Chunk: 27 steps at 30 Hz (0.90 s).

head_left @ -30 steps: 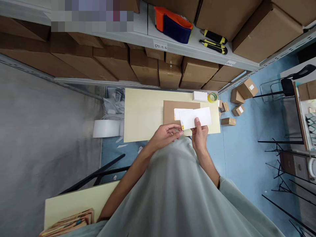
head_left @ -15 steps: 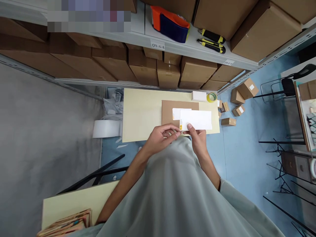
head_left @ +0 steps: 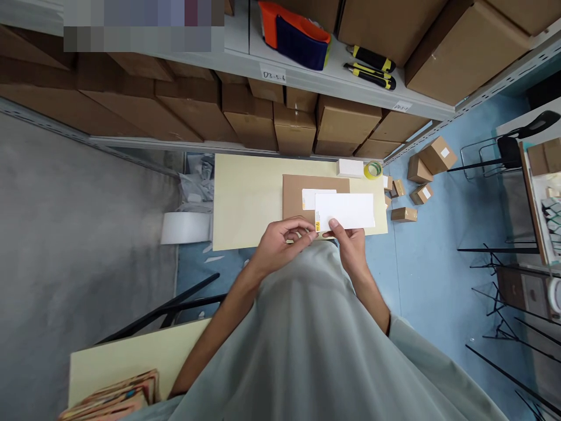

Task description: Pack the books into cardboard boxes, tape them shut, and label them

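Observation:
I hold a white label sheet [head_left: 346,210] over a flat brown cardboard envelope [head_left: 294,196] that lies on a pale yellow table [head_left: 245,199]. My right hand [head_left: 350,245] grips the sheet's lower edge with the thumb on top. My left hand [head_left: 283,242] pinches the sheet's lower left corner, by a small yellow mark, fingers curled. A second white label [head_left: 316,196] sits on the envelope, partly hidden behind the sheet.
A small white box [head_left: 349,168] and a roll of yellow tape [head_left: 373,170] stand at the table's far right. Shelves with cardboard boxes, an orange-blue tape dispenser [head_left: 294,34] and utility knives [head_left: 368,65] rise behind. Small parcels [head_left: 421,175] litter the blue floor.
The sheet has turned from slanted to level and come down a little. My right thumb has slid to its lower edge. My left fingers stay at the corner.

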{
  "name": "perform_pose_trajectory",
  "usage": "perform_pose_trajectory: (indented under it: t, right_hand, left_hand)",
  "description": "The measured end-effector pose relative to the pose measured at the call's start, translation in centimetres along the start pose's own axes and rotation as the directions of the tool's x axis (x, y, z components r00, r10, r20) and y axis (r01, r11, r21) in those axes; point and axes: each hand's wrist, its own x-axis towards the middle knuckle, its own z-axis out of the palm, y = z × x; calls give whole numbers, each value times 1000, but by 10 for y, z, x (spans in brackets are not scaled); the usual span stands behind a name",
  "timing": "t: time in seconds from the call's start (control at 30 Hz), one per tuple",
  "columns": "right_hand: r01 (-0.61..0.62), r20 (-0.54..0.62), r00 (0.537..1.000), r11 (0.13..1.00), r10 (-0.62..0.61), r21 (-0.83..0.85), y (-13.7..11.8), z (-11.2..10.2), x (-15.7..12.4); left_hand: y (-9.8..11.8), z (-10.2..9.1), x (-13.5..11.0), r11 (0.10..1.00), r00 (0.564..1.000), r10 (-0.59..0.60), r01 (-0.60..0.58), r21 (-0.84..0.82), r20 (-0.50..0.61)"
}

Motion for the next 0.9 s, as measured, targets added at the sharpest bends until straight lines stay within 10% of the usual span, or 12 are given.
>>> perform_pose_trajectory:
  t: [0.33,0.5,0.7,0.9]
  right_hand:
    - [-42,-45,998,994,46,100,9,-8,9]
    - [219,-279,923,958,-266,-188,4,-23,14]
    - [392,106,919,860,-379,-327,-15,-19,-9]
    - [393,99,918,844,-385,-365,-7,-12,-12]
  left_hand:
    - [-3,5,3,1000,1000,3,-3,4,-14]
    - [-5,5,8,1000,1000,8,-8,18,-18]
    - [-11,6,17,995,999,53,-54,83,11]
    - [-10,9,23,978,991,111,-122,169,72]
